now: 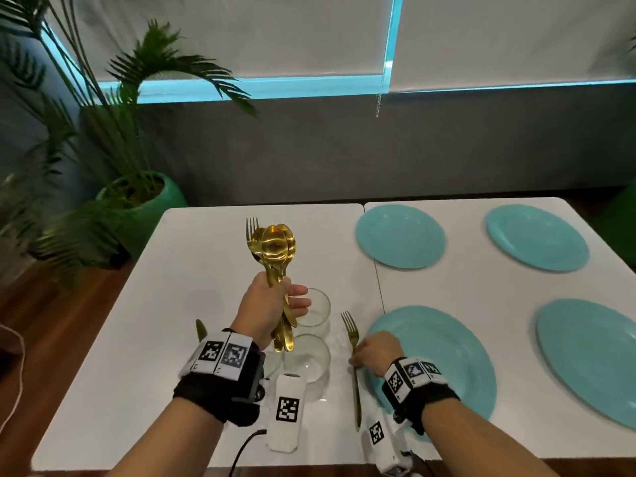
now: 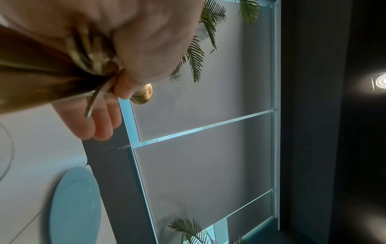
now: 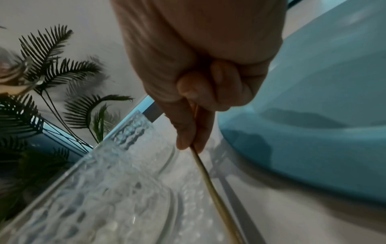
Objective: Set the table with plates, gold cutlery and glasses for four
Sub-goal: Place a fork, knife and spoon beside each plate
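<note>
So the count: four round turquoise plates on the white table (image 1: 113, 339), two at the far side (image 1: 400, 236) (image 1: 537, 237) and two nearer (image 1: 447, 359) (image 1: 592, 359). At least two clear glass tumblers (image 1: 315, 306) (image 1: 307, 356) sit in front of the left wrist; a third may be hidden behind the wrist strap, can't tell. One gold fork (image 1: 352, 356) lies flat just left of the near-left plate, tines pointing away, close beside its rim.

The left hand (image 1: 266, 309) is wrapped around a bundle of gold cutlery (image 1: 275, 249), held upright above the tumblers, spoon bowls and a fork's tines on top, handle ends poking out below the fist. Can't count the pieces, they overlap.

The right hand (image 1: 377, 352) is down on the single fork, fingers (image 3: 185, 132) pinching the handle near its middle, knuckles over the plate edge.

Open room: the left half of the table is mostly bare, and a seam runs between the two tabletops. A potted palm (image 1: 113, 139) stands off the far-left corner.
</note>
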Available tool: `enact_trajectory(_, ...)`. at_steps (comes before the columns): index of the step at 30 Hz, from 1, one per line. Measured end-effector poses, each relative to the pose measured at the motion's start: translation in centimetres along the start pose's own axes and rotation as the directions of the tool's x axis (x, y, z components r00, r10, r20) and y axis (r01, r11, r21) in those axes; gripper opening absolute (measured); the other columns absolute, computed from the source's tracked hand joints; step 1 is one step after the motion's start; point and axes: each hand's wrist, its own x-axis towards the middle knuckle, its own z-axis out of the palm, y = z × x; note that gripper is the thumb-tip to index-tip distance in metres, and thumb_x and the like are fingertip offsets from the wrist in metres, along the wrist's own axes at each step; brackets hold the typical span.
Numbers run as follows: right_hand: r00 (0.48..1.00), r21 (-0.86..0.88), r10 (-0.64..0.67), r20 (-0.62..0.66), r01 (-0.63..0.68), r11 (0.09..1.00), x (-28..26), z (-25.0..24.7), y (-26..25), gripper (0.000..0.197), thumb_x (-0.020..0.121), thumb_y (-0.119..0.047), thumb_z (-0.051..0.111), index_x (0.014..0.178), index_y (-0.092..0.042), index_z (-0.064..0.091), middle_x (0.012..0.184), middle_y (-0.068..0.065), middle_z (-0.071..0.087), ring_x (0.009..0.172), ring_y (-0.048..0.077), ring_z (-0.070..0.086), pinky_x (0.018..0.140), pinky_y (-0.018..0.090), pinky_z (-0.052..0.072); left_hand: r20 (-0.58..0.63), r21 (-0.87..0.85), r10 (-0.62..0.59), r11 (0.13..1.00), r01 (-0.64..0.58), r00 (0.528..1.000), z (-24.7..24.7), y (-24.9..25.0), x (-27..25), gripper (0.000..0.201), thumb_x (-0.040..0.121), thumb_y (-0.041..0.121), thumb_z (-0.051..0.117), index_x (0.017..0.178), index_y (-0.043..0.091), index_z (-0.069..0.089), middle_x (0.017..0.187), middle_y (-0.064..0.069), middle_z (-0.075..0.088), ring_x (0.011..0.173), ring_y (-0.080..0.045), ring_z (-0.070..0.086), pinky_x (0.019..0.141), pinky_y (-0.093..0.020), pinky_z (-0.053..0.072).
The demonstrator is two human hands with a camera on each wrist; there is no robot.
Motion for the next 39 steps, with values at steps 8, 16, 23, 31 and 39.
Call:
enact_trajectory(8,0.998,-0.152,0.042,-0.051,-0.049,0.987,1.6,2.0,-0.4,0.038,0.079,-0.031,0.072,0.110,-0.010,0.070,0.114,0.006,0.068,0.107,0.019,0.063,0.090,0.024,0.051,-0.008,0.018,-0.013,1.000,0.013,1.000,-1.2,-0.7,0.1,0.013,0.100,0.013,0.038,0.108,0.004,0.044,0.086,-0.014,0.063,0.067,-0.023,0.066,0.074,-0.040,0.057)
enact_trajectory(16,0.988,-0.256,0.043,-0.148,-0.081,0.963,1.2,2.8,0.1,0.019,0.087,-0.018,0.061,0.102,-0.008,0.067,0.109,0.007,0.068,0.100,0.020,0.065,0.075,0.023,0.049,-0.021,0.023,-0.016,1.000,0.017,1.000,-0.6,-0.9,0.0,0.011,0.100,0.012,0.038,0.107,0.006,0.044,0.088,-0.013,0.064,0.070,-0.023,0.066,0.074,-0.038,0.056)
enact_trajectory(23,0.988,-0.303,0.042,-0.146,-0.085,0.949,0.7,2.3,0.1,0.022,0.087,-0.011,0.058,0.107,-0.006,0.063,0.113,0.007,0.066,0.103,0.021,0.065,0.082,0.025,0.051,-0.013,0.044,-0.018,0.999,0.019,1.000,0.4,-0.8,-0.4,0.008,0.099,0.011,0.040,0.095,0.012,0.047,0.089,-0.015,0.064,0.070,-0.025,0.065,0.073,-0.037,0.057)
enact_trajectory(31,0.984,-0.251,0.069,-0.165,-0.110,0.962,0.3,1.9,-0.4,0.024,0.089,-0.012,0.057,0.111,-0.005,0.061,0.114,0.008,0.064,0.103,0.022,0.065,0.083,0.026,0.051,-0.002,0.063,-0.031,0.998,0.031,1.000,0.9,-1.1,-0.6,0.010,0.099,0.012,0.040,0.106,0.008,0.045,0.091,-0.015,0.065,0.075,-0.026,0.067,0.076,-0.039,0.056)
enact_trajectory(39,0.988,-0.213,0.028,-0.150,-0.060,0.975,-0.3,0.8,-0.4,0.022,0.089,-0.010,0.054,0.107,-0.005,0.064,0.111,0.009,0.066,0.100,0.023,0.065,0.081,0.027,0.051,0.005,0.052,-0.019,0.998,0.019,1.000,1.3,-1.1,-0.4,0.011,0.099,0.011,0.040,0.107,0.007,0.046,0.091,-0.015,0.064,0.073,-0.025,0.066,0.070,-0.034,0.057)
